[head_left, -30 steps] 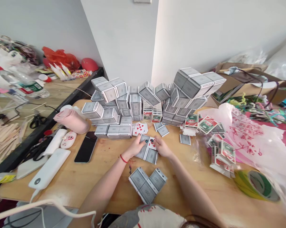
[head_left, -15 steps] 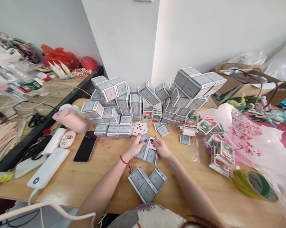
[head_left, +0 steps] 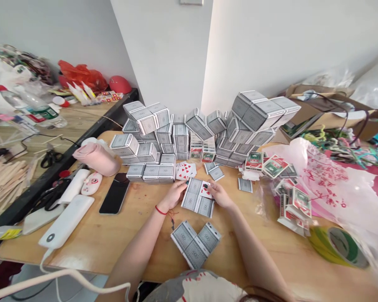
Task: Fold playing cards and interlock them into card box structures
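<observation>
Both hands hold a flat piece made of joined playing cards (head_left: 192,196), grey patterned backs facing up, with one red-pip face showing at its upper right. My left hand (head_left: 175,194) grips its left edge, the thumb at the top corner. My right hand (head_left: 219,194) closes on the upper right, fingers at the red-pip card. Nearer my body lies a V-shaped block of folded cards (head_left: 194,244). Loose face-up cards (head_left: 185,170) with red pips lie just beyond my left hand, and a small card piece (head_left: 214,171) lies past my right.
Stacked card blocks (head_left: 145,153) line the table's back. Card boxes (head_left: 299,201), yellow tape (head_left: 338,246) and pink plastic (head_left: 321,172) are at the right. A phone (head_left: 114,195), a white power bank (head_left: 66,222) and a pink roll (head_left: 96,159) stand left. A cable crosses the lower left.
The left thumb has slid from the middle of the card piece to its upper left edge. The piece has shifted slightly right and tilted, along with my right hand.
</observation>
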`<action>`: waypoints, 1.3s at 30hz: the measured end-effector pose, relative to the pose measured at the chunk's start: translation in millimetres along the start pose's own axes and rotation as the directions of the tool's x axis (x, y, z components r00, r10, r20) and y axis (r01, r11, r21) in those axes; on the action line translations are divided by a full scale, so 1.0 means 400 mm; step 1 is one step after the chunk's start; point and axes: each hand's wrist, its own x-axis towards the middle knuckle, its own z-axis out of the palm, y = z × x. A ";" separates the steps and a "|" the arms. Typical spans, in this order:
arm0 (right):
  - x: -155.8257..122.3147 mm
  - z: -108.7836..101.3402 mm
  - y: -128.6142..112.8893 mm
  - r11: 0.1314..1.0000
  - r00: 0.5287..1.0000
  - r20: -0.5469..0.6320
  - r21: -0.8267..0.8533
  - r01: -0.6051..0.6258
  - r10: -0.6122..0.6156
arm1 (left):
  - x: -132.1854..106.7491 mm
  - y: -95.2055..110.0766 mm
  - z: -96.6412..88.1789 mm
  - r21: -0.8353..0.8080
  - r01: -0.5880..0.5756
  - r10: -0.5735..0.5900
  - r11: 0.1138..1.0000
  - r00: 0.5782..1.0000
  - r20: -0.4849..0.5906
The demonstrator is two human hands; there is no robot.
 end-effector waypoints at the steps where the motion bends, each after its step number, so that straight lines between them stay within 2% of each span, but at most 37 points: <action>1: -0.001 0.000 0.001 1.000 1.000 -0.003 0.002 -0.004 0.004 | -0.002 0.001 -0.003 0.016 0.015 -0.015 1.000 1.000 0.014; 6: -0.011 -0.005 -0.002 0.999 1.000 0.007 -0.032 -0.016 0.016 | -0.009 0.015 -0.027 0.074 0.146 -0.157 0.987 0.971 0.179; 9: -0.019 -0.011 -0.002 0.999 1.000 0.010 -0.049 -0.014 0.015 | -0.011 0.021 -0.033 0.113 0.161 -0.183 0.980 0.959 0.215; 15: -0.032 -0.018 -0.014 0.999 0.998 0.038 -0.028 -0.040 0.041 | -0.016 0.019 -0.021 0.200 0.090 -0.135 0.976 0.966 0.219; 21: -0.031 -0.017 -0.013 0.999 0.998 0.042 0.009 -0.047 0.047 | -0.013 0.015 -0.017 0.175 0.079 -0.113 0.981 0.974 0.194; 28: -0.022 -0.012 -0.006 0.993 1.000 -0.011 -0.117 -0.009 0.008 | -0.009 0.011 -0.011 0.143 0.072 -0.094 0.987 0.984 0.155; 33: -0.015 0.000 -0.021 0.986 0.999 0.021 -0.166 -0.028 0.032 | -0.005 0.008 -0.008 0.168 0.082 -0.105 0.982 0.986 0.130; 39: -0.017 -0.007 -0.033 0.994 0.994 0.081 -0.090 -0.067 0.075 | -0.006 0.005 -0.005 0.150 0.060 -0.078 0.987 0.990 0.114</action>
